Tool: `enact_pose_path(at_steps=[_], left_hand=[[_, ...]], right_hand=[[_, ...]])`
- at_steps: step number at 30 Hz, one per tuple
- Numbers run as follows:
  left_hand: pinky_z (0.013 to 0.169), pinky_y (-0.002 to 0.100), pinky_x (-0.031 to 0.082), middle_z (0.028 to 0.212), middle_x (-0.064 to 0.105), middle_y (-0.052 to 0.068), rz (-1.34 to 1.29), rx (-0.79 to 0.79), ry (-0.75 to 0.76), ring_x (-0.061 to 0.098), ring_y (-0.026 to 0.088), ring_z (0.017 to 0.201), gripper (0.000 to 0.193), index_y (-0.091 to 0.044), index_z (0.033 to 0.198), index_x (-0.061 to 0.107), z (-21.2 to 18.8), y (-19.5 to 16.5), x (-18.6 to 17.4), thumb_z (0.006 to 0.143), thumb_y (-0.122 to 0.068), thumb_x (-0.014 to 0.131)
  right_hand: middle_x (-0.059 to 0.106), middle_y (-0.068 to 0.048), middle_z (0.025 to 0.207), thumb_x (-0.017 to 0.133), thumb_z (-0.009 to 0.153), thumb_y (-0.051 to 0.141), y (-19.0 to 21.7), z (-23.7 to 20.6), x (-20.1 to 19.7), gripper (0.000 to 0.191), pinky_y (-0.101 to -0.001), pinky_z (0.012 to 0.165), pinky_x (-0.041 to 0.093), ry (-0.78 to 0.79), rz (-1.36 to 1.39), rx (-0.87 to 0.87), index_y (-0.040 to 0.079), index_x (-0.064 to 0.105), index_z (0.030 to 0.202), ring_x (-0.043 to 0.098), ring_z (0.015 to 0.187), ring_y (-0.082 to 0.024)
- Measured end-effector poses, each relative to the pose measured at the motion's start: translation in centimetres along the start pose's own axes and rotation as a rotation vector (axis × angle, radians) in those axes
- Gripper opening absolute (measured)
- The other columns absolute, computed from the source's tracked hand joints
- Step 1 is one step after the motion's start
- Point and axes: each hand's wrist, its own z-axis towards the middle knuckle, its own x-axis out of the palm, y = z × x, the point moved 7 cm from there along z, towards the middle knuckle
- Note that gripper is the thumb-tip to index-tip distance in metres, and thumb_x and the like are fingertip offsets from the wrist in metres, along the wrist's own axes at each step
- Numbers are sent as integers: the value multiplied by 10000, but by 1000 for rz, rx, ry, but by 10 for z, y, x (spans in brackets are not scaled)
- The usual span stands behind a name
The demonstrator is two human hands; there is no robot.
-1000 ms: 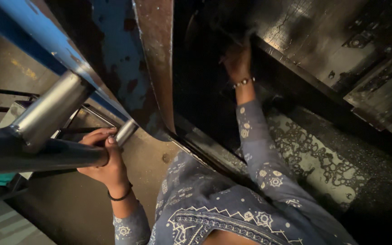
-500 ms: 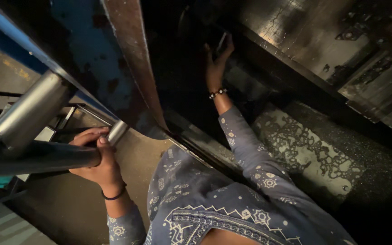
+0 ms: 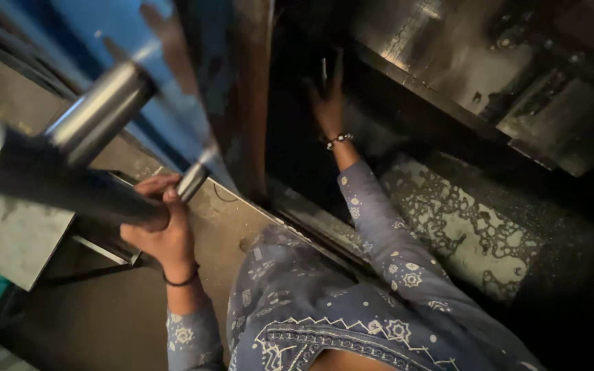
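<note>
left hand [image 3: 163, 230]: closed around the end of a dark bar [image 3: 63, 189], fingers curled over it, thumb on top; a black band sits on the wrist.
dark bar: runs from the far left of the view down to the left hand, so its near end lies inside the grip; the rest sticks out to the left, blurred and close to the camera.
silver tube [image 3: 101, 113]: shiny metal, slanting just above the dark bar; a thinner silver end [image 3: 192, 180] pokes out right beside the left hand's knuckles, whether touching them i cannot tell.
right hand [image 3: 327, 103]: stretched far into the dark opening, fingers spread and pointing away, palm against or near a dark surface; whether it is holding anything i cannot tell, it is too dim there. a thin pale strip shows by the fingers. a bead bracelet [image 3: 339, 140] sits on the wrist.
sleeves: blue cloth [image 3: 379, 227] with white printed flowers, on both arms.
rusty upright edge [image 3: 252, 89]: stands between the two hands, with a blue painted panel [image 3: 115, 31] on its left.
patterned mat [image 3: 462, 227]: pale, lacy print, lying to the right of the right arm, lower in the dark space.
metal surface [image 3: 448, 48]: scuffed and shiny, far right, above the mat.
grey plate [image 3: 15, 237]: flat, on the floor to the near left, under the bar.
</note>
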Motion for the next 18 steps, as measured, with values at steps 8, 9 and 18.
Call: enact_pose_path(at_steps=[8, 9, 18], left_hand=[[914, 319, 547, 1055, 757, 100, 121, 201, 104, 698, 176, 981, 99, 31, 1089, 675, 6, -19, -2, 1006, 26, 730], [920, 307, 543, 1063, 748, 99, 46, 195, 143, 694, 175, 981, 102, 28, 1095, 670, 5, -14, -4, 1012, 33, 730], [965, 410, 625, 1135, 682, 152, -389, 311, 403, 704, 272, 1035, 314, 31, 1251, 585, 30, 73, -4, 1023, -5, 799]], right_hand=[[696, -125, 1166, 631, 1138, 259, 27, -95, -68, 293, -358, 926, 525, -134, -152, -262, 44, 612, 1335, 648, 1054, -207], [569, -68, 895, 599, 1106, 310, 9, -126, -76, 287, -314, 675, 423, -125, 0, 0, 67, 618, 1256, 523, 758, -161], [535, 54, 621, 570, 1065, 366, 20, -481, -201, 369, -218, 427, 329, -286, 126, 387, 55, 649, 884, 441, 479, -43]])
